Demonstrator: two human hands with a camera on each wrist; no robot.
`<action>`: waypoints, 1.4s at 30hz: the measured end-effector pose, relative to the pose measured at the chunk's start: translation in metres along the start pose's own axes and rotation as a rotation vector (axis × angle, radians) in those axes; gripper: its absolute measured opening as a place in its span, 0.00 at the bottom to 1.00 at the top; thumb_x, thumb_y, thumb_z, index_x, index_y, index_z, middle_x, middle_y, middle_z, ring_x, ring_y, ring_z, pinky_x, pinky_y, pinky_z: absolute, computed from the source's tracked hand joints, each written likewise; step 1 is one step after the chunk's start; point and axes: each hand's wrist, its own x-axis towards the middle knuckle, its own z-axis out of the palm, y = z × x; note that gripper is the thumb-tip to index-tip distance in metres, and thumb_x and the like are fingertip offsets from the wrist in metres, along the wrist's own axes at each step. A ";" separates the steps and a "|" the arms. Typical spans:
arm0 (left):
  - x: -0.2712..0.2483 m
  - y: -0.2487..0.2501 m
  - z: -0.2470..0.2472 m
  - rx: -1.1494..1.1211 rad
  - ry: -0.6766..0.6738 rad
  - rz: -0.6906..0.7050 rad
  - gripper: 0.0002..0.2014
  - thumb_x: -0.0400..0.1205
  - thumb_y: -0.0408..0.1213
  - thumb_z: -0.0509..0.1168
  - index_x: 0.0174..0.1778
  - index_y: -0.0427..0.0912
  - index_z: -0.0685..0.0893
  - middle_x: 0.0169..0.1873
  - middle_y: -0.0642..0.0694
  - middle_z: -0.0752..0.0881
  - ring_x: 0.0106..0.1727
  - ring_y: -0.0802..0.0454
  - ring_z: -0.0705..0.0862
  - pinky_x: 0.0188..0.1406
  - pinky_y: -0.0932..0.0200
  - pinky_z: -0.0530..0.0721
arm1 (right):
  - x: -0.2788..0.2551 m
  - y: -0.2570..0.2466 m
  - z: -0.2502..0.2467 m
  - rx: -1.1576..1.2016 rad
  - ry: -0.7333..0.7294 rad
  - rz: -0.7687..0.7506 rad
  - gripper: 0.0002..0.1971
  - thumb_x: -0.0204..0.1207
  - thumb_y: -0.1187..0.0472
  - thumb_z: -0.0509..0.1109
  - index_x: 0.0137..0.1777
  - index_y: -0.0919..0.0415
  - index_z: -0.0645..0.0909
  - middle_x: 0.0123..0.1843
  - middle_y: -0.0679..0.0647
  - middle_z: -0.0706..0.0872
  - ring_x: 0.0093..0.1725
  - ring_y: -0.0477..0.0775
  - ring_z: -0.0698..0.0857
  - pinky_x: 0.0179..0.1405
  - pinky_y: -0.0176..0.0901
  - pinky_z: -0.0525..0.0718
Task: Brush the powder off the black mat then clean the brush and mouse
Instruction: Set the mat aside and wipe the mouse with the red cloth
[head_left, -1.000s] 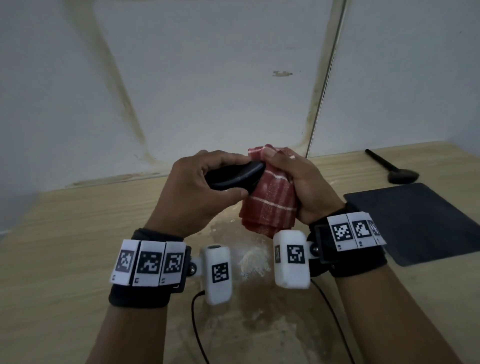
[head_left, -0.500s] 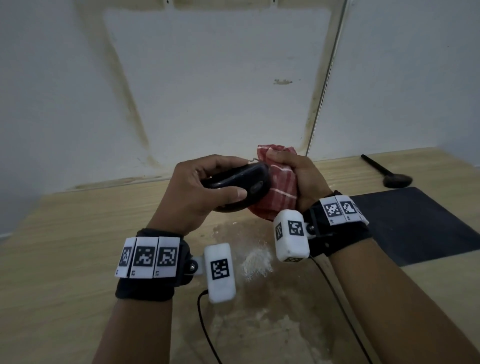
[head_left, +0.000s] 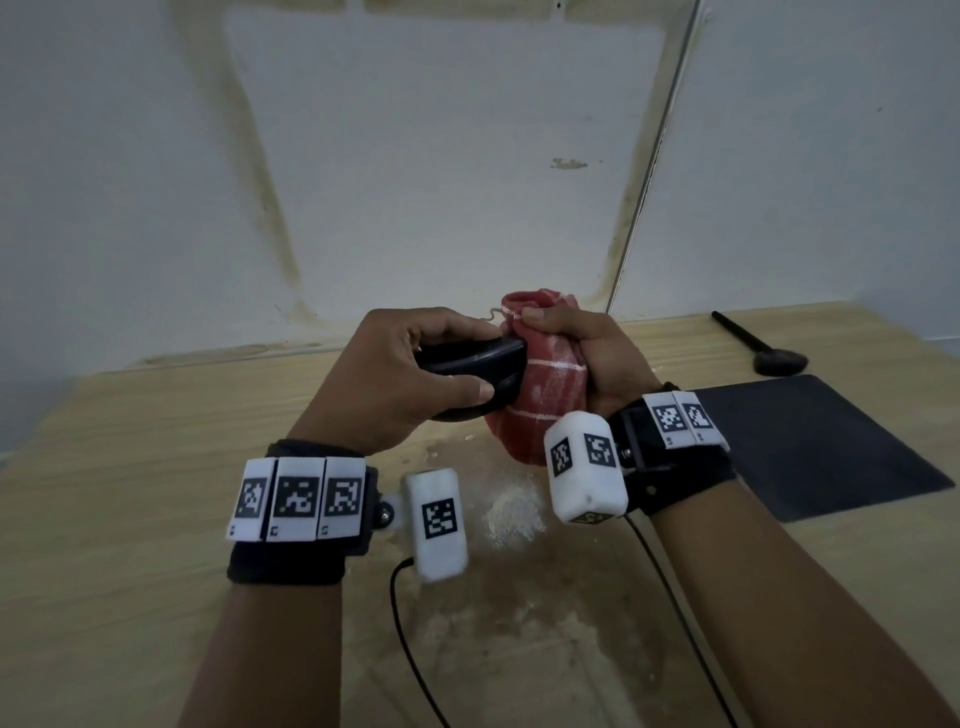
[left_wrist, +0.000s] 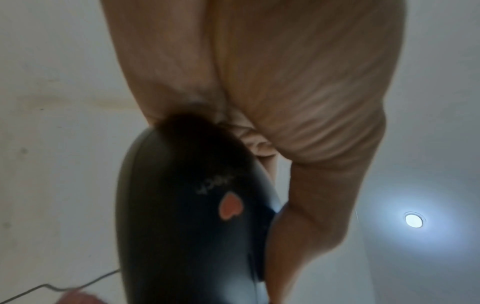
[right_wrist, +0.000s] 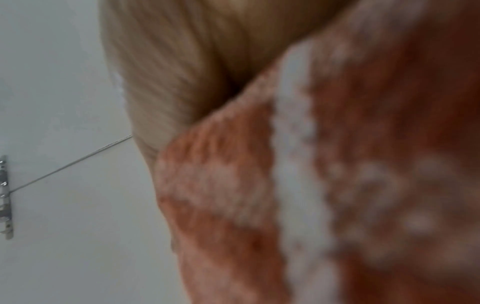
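Note:
My left hand (head_left: 415, 374) grips a black mouse (head_left: 467, 364) in the air above the table, thumb across its near side. In the left wrist view the mouse (left_wrist: 192, 216) fills the middle and carries a small orange heart mark. My right hand (head_left: 587, 353) grips a bunched red checked cloth (head_left: 540, 395) pressed against the mouse's right end; the cloth (right_wrist: 337, 185) fills the right wrist view, blurred. The black mat (head_left: 821, 441) lies flat at the right. A black brush (head_left: 763, 348) lies behind the mat near the wall.
A small heap of white powder (head_left: 511, 512) and a wide dusty smear lie on the wooden table (head_left: 130, 493) below my hands. Two black cables trail from the wrist cameras toward me. A white wall stands close behind the table.
Both hands have stayed together, with the cloth shifting against the mouse's right end. The mouse has tilted a little in my left hand. The head view has dropped slightly.

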 end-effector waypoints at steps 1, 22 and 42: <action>0.000 0.000 -0.001 -0.004 0.001 -0.001 0.20 0.69 0.22 0.79 0.53 0.45 0.91 0.47 0.45 0.93 0.49 0.45 0.92 0.44 0.49 0.91 | 0.002 0.000 0.002 0.001 0.008 -0.007 0.05 0.69 0.64 0.73 0.38 0.63 0.89 0.39 0.58 0.88 0.37 0.56 0.87 0.44 0.48 0.84; 0.007 -0.006 0.011 -0.626 0.133 -0.042 0.17 0.63 0.37 0.73 0.48 0.39 0.93 0.44 0.40 0.92 0.41 0.46 0.90 0.40 0.57 0.88 | 0.072 0.000 -0.035 -0.869 0.677 -0.045 0.04 0.78 0.67 0.70 0.44 0.69 0.83 0.34 0.54 0.81 0.39 0.55 0.82 0.33 0.40 0.77; 0.013 -0.040 0.036 -0.734 0.492 -0.348 0.20 0.87 0.46 0.59 0.68 0.37 0.84 0.61 0.37 0.89 0.62 0.39 0.87 0.59 0.45 0.87 | 0.020 0.017 0.024 -0.131 0.354 -0.377 0.17 0.73 0.66 0.78 0.61 0.73 0.85 0.58 0.70 0.90 0.50 0.63 0.90 0.55 0.55 0.89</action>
